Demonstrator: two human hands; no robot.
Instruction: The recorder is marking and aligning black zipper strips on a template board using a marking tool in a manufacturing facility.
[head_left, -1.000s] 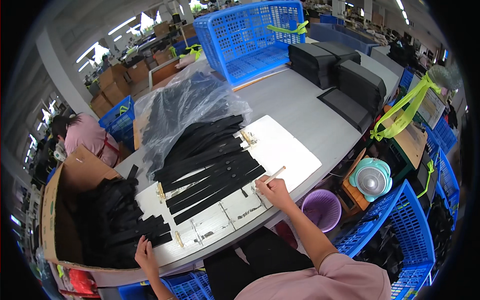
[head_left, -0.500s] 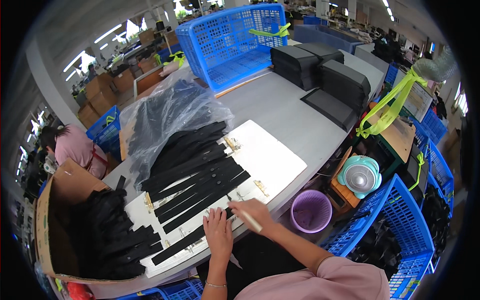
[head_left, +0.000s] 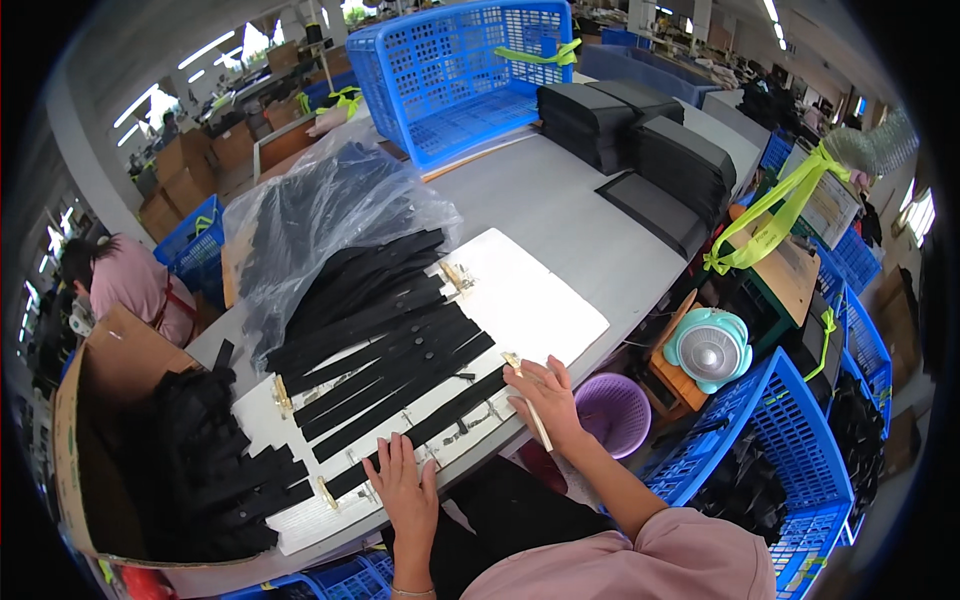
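Note:
A long black fabric strip (head_left: 470, 397) lies slantwise along the near side of a white board (head_left: 545, 290). My left hand (head_left: 405, 490) rests with its fingers spread over the strip's near edge, toward its left part. At the strip's right end is my right hand (head_left: 550, 400), with a slim cream-coloured stick (head_left: 540, 428) held in it; the stick's tip is hidden. The right fingertips are beside a small brass-coloured piece (head_left: 511, 361) on the board. Several more black strips (head_left: 400, 370), some with round dark buttons, lie side by side just beyond.
An open carton (head_left: 85, 440) of black strips stands at the left. Clear plastic (head_left: 330, 200) covers dark pieces behind. Farther back are a blue crate (head_left: 390, 90) and stacked black panels (head_left: 680, 165). Right of the table are a purple basket (head_left: 613, 415), a fan (head_left: 708, 350) and blue crates (head_left: 790, 420).
My right hand has moved right and away from me, still holding the stick. My left hand has slid left, its fingers now spread. The near strip now lies farther up the board, reaching farther right.

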